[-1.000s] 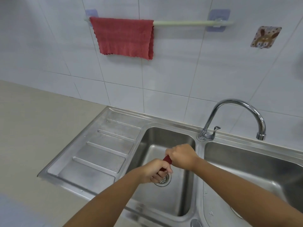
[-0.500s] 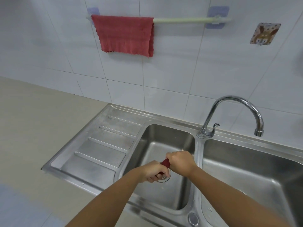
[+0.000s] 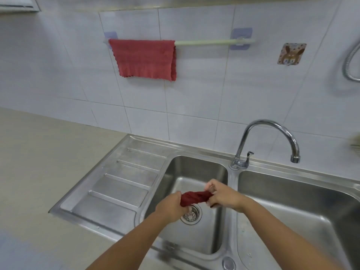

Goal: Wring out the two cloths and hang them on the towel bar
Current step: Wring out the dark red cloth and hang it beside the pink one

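Observation:
A dark red wet cloth (image 3: 194,197) is bunched into a short roll above the left sink basin (image 3: 196,168). My left hand (image 3: 171,207) grips its left end and my right hand (image 3: 224,195) pinches its right end, both over the drain strainer (image 3: 191,214). A second red cloth (image 3: 144,58) hangs spread over the left part of the pale green towel bar (image 3: 206,42) on the tiled wall. The right part of the bar is bare.
A chrome faucet (image 3: 272,137) arches over the divider toward the right basin (image 3: 292,211). A ribbed drainboard (image 3: 120,184) lies left of the basins, then beige counter (image 3: 39,152). A rabbit wall hook (image 3: 291,53) and a metal hose (image 3: 350,61) are at the right.
My hands have moved apart, so more of the dark red cloth shows between them. The view has tilted up and pulled back a little.

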A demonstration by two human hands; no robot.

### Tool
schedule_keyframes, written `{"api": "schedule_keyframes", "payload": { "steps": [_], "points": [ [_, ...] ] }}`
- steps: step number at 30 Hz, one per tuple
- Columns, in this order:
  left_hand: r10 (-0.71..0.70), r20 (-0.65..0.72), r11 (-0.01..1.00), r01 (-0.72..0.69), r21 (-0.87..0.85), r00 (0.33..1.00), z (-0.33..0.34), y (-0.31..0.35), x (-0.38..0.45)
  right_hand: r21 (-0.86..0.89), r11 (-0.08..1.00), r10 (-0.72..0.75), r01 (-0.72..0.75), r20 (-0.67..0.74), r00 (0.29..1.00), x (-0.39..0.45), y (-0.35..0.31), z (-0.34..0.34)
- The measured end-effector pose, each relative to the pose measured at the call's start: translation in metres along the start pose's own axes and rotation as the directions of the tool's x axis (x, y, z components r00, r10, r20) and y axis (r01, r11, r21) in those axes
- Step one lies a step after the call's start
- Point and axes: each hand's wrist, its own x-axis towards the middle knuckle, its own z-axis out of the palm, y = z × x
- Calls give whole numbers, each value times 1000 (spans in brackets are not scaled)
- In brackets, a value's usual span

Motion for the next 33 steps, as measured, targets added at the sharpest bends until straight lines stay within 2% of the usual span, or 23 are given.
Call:
{"api": "schedule_keyframes", "payload": {
  "steps": [2, 4, 7, 11, 16, 20, 27, 33],
  "points": [
    [1, 25, 998, 1, -61, 1000, 3, -7, -1, 145, 989, -16, 27, -81, 997, -2, 3, -1],
    [-2, 33, 995, 5, -103, 999, 5, -12, -2, 182, 982, -25, 50, -137, 990, -3, 4, 2],
    [61, -67, 992, -68, -104, 996, 0, -4, -3, 211, 974, -43, 78, -164, 986, -3, -3, 10],
    [94, -180, 931, -151, -333, 979, -12, 18, -4, 212, 975, -35, 72, -174, 984, -2, -18, 16],
    [72, -232, 926, -152, -344, 970, -18, 16, -2, 148, 989, 6, 29, -227, 974, 1, -23, 13],
    [93, -250, 924, -177, -339, 964, -22, 19, 1, 179, 983, 31, 25, -307, 951, 4, -23, 11],
    [176, -330, 963, -232, -139, 928, -37, 19, 1, -109, 986, -155, 127, -304, 940, 11, -22, 11],
    [114, -401, 956, -210, -204, 909, -53, 12, 6, 48, 987, -123, 155, -405, 906, 8, -15, -1]
  ]
}}
